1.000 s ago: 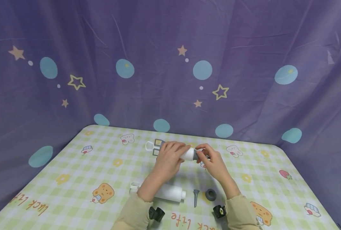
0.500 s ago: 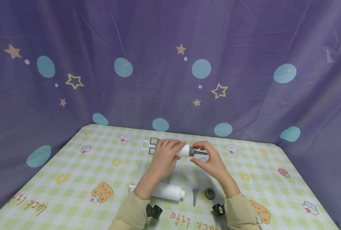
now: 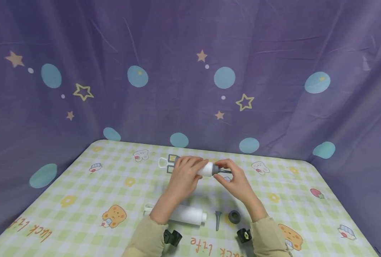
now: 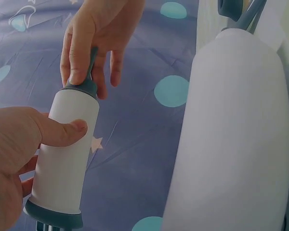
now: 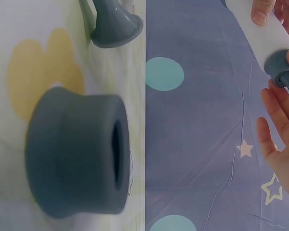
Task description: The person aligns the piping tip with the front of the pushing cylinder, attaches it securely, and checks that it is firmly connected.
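My left hand [image 3: 183,180] grips the white barrel of a large syringe [image 3: 205,169], thumb across its side in the left wrist view. The syringe lies roughly level above the table. Its white pull ring [image 3: 159,162] and grey finger loops stick out past my left hand. My right hand [image 3: 238,181] pinches the grey collar [image 4: 88,86] at the other end between thumb and fingers. From that collar a thin grey nozzle [image 3: 225,171] points right, between my right thumb and forefinger. Below them a second white syringe [image 3: 187,215] lies on the table, partly behind my left forearm.
A loose grey nozzle [image 3: 217,220] and a grey ring-shaped collar [image 3: 234,216] lie on the checked tablecloth [image 3: 81,217] between my forearms. Black wrist mounts [image 3: 244,235] sit at both sleeves. A purple curtain [image 3: 177,71] hangs behind the table.
Syringe and left hand have shifted slightly left. My right fingers, earlier over the nozzle and then spread loosely about the collar, now close on the collar.
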A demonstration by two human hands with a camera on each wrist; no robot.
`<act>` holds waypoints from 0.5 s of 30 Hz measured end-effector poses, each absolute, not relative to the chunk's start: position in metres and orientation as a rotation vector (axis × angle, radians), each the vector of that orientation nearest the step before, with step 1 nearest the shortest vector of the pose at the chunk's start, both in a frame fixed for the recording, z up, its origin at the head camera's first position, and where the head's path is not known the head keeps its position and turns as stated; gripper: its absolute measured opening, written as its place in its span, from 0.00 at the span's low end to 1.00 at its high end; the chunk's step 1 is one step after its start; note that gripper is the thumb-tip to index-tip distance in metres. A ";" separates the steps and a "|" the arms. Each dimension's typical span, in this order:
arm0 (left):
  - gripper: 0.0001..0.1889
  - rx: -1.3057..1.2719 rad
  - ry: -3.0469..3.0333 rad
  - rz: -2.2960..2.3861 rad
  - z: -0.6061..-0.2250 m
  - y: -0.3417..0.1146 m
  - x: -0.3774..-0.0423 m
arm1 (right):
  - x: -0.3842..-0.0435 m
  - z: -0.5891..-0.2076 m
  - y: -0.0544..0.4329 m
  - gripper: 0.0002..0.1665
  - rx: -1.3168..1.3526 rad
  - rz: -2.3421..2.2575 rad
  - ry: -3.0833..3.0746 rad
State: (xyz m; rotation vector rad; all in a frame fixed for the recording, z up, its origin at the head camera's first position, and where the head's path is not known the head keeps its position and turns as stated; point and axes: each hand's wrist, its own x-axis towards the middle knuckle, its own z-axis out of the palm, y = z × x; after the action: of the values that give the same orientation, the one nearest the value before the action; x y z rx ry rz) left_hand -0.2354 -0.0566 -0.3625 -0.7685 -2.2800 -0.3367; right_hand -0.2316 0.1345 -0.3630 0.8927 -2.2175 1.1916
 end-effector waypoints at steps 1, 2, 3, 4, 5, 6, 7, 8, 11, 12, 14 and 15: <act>0.27 -0.771 -2.278 -0.338 -0.362 -0.056 -0.235 | -0.231 -0.363 0.135 0.18 0.875 1.192 -2.237; 0.28 -0.773 -2.276 -0.338 -0.362 -0.056 -0.235 | -0.231 -0.362 0.135 0.18 0.856 1.197 -2.256; 0.28 -0.775 -2.275 -0.336 -0.362 -0.055 -0.235 | -0.230 -0.361 0.135 0.17 0.838 1.204 -2.278; 0.28 -0.775 -2.274 -0.335 -0.362 -0.055 -0.234 | -0.230 -0.361 0.135 0.17 0.821 1.215 -2.297; 0.27 -0.775 -2.274 -0.333 -0.362 -0.055 -0.234 | -0.229 -0.360 0.135 0.16 0.805 1.223 -2.315; 0.27 -0.775 -2.275 -0.330 -0.363 -0.055 -0.234 | -0.229 -0.359 0.135 0.15 0.792 1.234 -2.327; 0.27 -0.773 -2.275 -0.326 -0.363 -0.054 -0.234 | -0.228 -0.359 0.135 0.15 0.779 1.244 -2.337; 0.27 -0.773 -2.275 -0.321 -0.363 -0.054 -0.234 | -0.228 -0.359 0.135 0.14 0.767 1.254 -2.346; 0.27 -0.770 -2.276 -0.308 -0.363 -0.053 -0.233 | -0.227 -0.358 0.135 0.12 0.742 1.269 -2.369; 0.27 -0.768 -2.276 -0.305 -0.363 -0.053 -0.233 | -0.227 -0.358 0.136 0.11 0.741 1.263 -2.373; 0.27 -0.769 -2.276 -0.305 -0.362 -0.053 -0.233 | -0.234 -0.367 0.138 0.12 0.733 1.262 -2.379; 0.27 -0.770 -2.277 -0.306 -0.363 -0.053 -0.233 | -0.238 -0.371 0.140 0.13 0.733 1.262 -2.375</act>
State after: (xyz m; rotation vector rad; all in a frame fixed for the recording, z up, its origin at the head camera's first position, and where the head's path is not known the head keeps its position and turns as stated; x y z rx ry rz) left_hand -0.2334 -0.0528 -0.3625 -0.7697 -2.2772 -0.3056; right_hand -0.2378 0.1399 -0.3709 0.7325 -2.3754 1.2625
